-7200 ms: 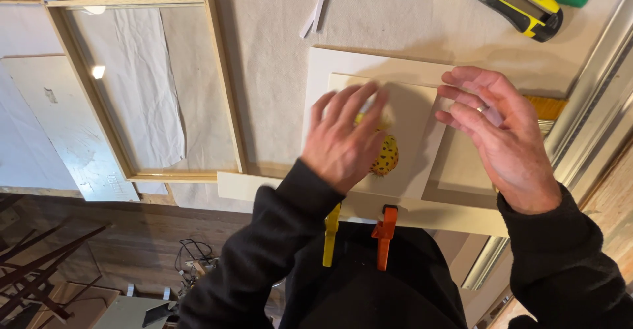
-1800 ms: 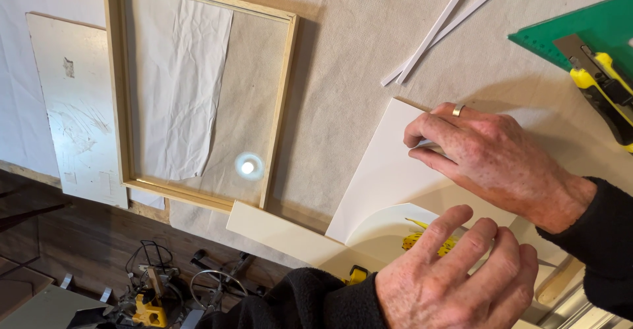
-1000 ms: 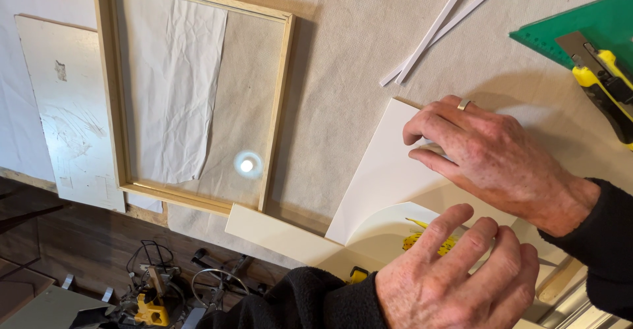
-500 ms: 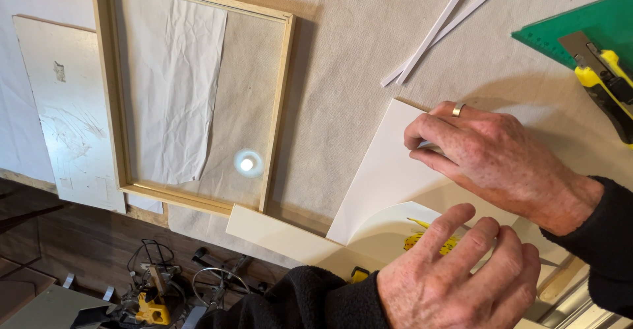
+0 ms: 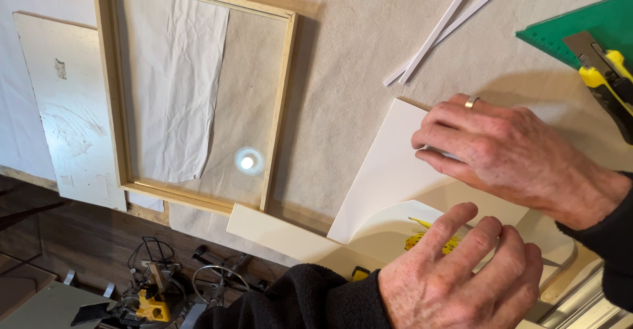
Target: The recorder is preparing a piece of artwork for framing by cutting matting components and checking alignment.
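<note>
view: swung left since seven seconds back, wooden frame [image 5: 198, 98] now central | left hand [image 5: 461, 279]: moved from print's yellow mark [image 5: 432, 240] to lower edge | right hand [image 5: 521, 157]: now pressing white sheet [image 5: 389, 171] | last second: near-static

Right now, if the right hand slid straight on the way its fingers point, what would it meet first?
The right hand points left across the white mat board. Past that board's edge lies bare beige cloth, then probably the pale wooden frame; depth is hard to judge.
</note>
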